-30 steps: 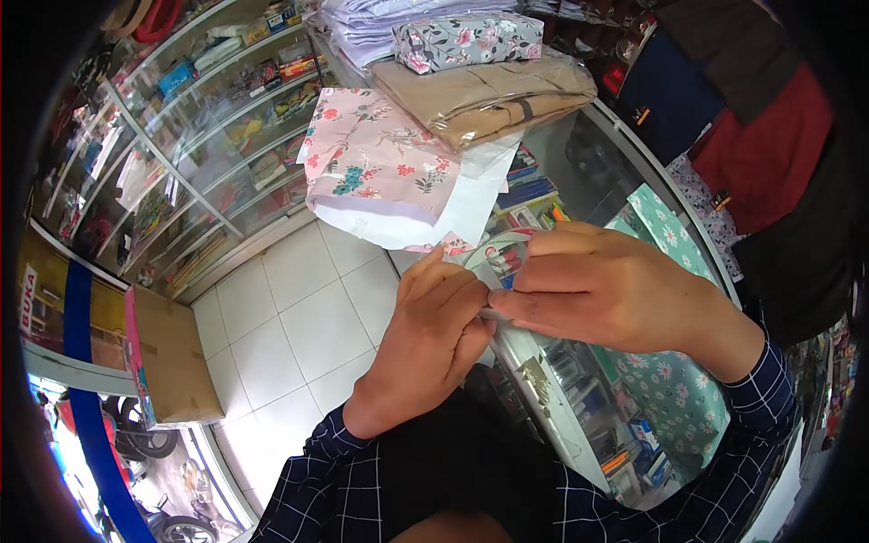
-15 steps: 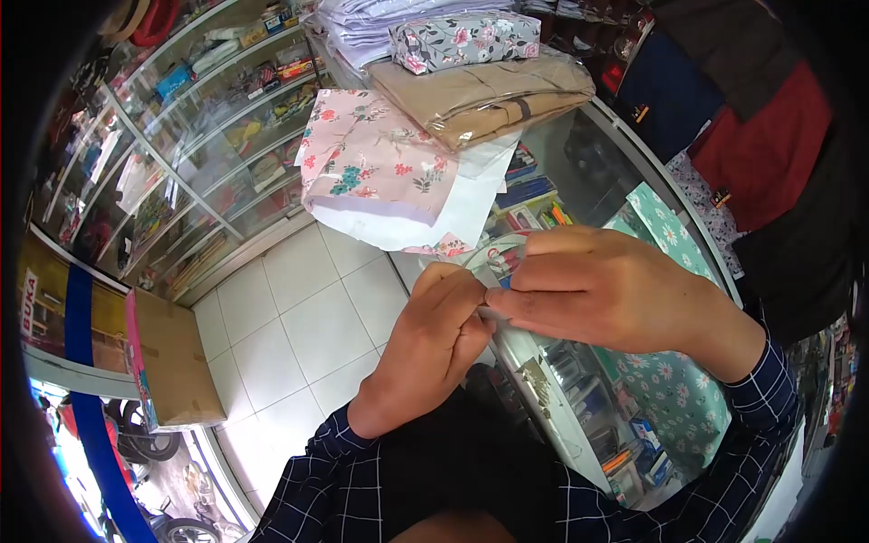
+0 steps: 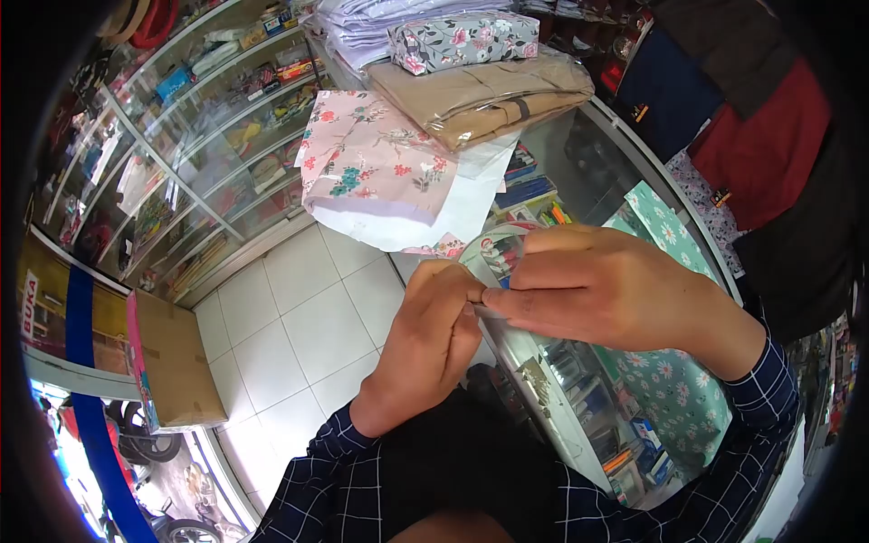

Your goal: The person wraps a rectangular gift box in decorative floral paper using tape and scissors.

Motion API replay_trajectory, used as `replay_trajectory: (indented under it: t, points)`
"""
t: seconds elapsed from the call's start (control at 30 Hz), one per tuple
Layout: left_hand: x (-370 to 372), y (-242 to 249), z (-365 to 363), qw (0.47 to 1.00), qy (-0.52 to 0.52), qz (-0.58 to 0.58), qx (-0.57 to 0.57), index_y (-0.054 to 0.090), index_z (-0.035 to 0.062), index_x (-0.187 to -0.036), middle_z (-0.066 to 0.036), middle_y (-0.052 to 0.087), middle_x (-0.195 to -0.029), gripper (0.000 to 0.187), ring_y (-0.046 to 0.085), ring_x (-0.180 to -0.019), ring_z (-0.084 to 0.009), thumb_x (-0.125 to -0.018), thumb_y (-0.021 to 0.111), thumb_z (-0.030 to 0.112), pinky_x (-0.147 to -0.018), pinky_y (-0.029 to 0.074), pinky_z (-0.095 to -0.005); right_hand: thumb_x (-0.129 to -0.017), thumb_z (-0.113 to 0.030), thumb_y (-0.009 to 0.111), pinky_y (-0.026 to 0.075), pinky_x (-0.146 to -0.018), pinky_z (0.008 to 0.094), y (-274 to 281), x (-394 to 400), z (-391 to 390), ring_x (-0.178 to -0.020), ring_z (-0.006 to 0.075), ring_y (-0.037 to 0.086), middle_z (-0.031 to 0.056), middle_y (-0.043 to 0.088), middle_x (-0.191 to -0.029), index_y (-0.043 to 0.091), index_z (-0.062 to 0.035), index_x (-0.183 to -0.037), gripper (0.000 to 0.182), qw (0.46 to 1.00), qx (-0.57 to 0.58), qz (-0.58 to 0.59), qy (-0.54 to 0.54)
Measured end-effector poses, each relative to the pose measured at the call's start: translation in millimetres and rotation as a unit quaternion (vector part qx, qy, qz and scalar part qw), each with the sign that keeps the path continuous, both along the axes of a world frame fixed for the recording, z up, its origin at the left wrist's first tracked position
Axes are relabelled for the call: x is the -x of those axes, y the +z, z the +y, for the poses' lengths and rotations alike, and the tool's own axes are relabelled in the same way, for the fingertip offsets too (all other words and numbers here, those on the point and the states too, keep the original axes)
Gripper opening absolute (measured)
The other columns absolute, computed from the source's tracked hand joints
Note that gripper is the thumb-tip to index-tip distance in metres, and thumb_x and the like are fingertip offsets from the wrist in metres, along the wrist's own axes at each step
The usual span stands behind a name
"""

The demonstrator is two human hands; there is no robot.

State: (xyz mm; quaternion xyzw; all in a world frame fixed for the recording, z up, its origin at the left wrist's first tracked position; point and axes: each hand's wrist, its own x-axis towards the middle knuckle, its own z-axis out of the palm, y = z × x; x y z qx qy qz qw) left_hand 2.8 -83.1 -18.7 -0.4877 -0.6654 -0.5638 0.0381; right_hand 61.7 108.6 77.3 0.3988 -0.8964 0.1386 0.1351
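Observation:
My right hand is closed, with its fingers and thumb pressed round the near side of what looks like a roll of clear tape. The roll is see-through with red and white on it, and its lower part is hidden behind the fingers. My left hand is curled in a pinch beside the right thumb, at the roll's near edge. Whatever lies between the left fingertips is too small or hidden to see. Both hands are above the edge of a glass display counter.
Pink floral paper lies over white sheets on the counter. Behind it are a packaged brown garment and a box in grey floral wrap. Green daisy paper lies to the right. Glass shelves and a carton stand left.
My left hand has shifted slightly left and its fingers have closed up more. More of the clear roll shows between the hands. My right hand has barely moved.

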Motion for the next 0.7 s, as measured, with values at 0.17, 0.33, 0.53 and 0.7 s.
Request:
replay_trajectory:
  t: [0.17, 0.33, 0.53, 0.7]
  points:
    - [-5.8, -0.8, 5.9, 0.998, 0.049, 0.043, -0.008, 0.053, -0.0032, -0.092, -0.016, 0.054, -0.089, 0.017, 0.052, -0.089, -0.0354, -0.077, 0.051, -0.009, -0.078, 0.044, -0.0413, -0.080, -0.012, 0.061, 0.049, -0.069, 0.0343, 0.9, -1.1, -1.0, -0.080, 0.0227, 0.058, 0.0061, 0.051, -0.079, 0.064, -0.0028, -0.087, 0.012, 1.000, 0.008, 0.005, -0.007]
    - [-4.3, -4.9, 4.3, 0.999, 0.033, 0.023, -0.031, 0.052, -0.0035, -0.092, -0.016, 0.054, -0.089, 0.018, 0.052, -0.087, -0.0355, -0.075, 0.051, -0.010, -0.078, 0.044, -0.0416, -0.080, -0.013, 0.061, 0.050, -0.068, 0.0344, 0.4, -1.1, -1.3, -0.080, 0.0229, 0.058, 0.0062, 0.051, -0.078, 0.063, -0.0033, -0.085, 0.011, 1.000, 0.017, -0.005, -0.007]
    - [-5.4, -6.5, 5.9, 0.998, 0.035, 0.034, -0.032, 0.052, -0.0041, -0.092, -0.016, 0.054, -0.090, 0.019, 0.051, -0.087, -0.0356, -0.075, 0.051, -0.010, -0.078, 0.044, -0.0417, -0.080, -0.013, 0.061, 0.050, -0.067, 0.0352, 0.1, -1.4, -1.8, -0.079, 0.0234, 0.058, 0.0061, 0.052, -0.079, 0.062, -0.0035, -0.086, 0.011, 1.000, 0.001, -0.001, -0.012]
    - [-6.4, -7.6, 5.4, 0.999, 0.036, 0.025, -0.028, 0.052, -0.0049, -0.093, -0.017, 0.054, -0.091, 0.020, 0.051, -0.088, -0.0358, -0.075, 0.050, -0.011, -0.079, 0.044, -0.0411, -0.079, -0.012, 0.061, 0.050, -0.067, 0.0351, 1.5, -3.4, -1.8, -0.079, 0.0233, 0.059, 0.0059, 0.053, -0.080, 0.062, -0.0037, -0.086, 0.011, 1.000, -0.002, -0.018, -0.018]
